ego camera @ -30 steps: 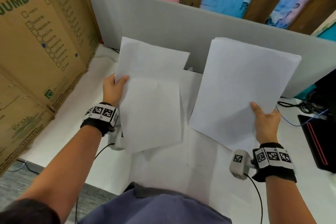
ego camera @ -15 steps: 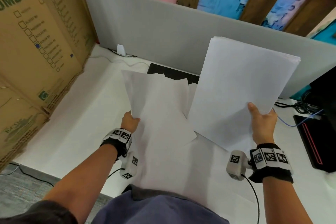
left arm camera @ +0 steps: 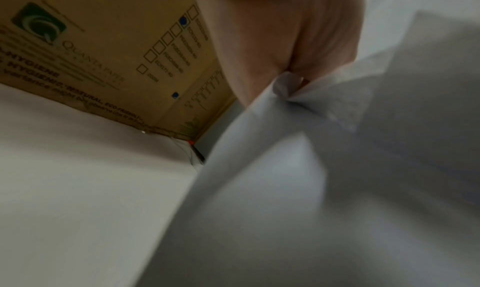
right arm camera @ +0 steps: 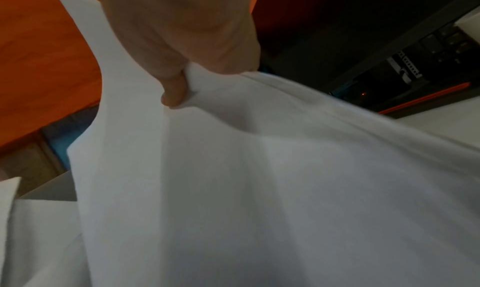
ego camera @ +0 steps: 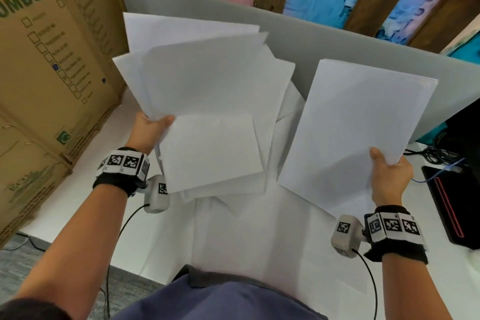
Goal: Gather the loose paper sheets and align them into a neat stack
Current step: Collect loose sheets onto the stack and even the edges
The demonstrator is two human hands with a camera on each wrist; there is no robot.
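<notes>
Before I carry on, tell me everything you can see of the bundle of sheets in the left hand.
The left-hand bundle is several plain white paper sheets, fanned out unevenly so their corners and edges stick out at different angles. It is lifted off the white table, tilted up toward the grey partition. The left hand pinches it at its lower left edge, thumb on top. The wrist view shows the paper crumpled slightly at the pinch. More sheets lie beneath it.

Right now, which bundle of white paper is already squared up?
The white paper bundle in the right hand; its edges line up, while the left hand holds fanned, crooked sheets.
</notes>
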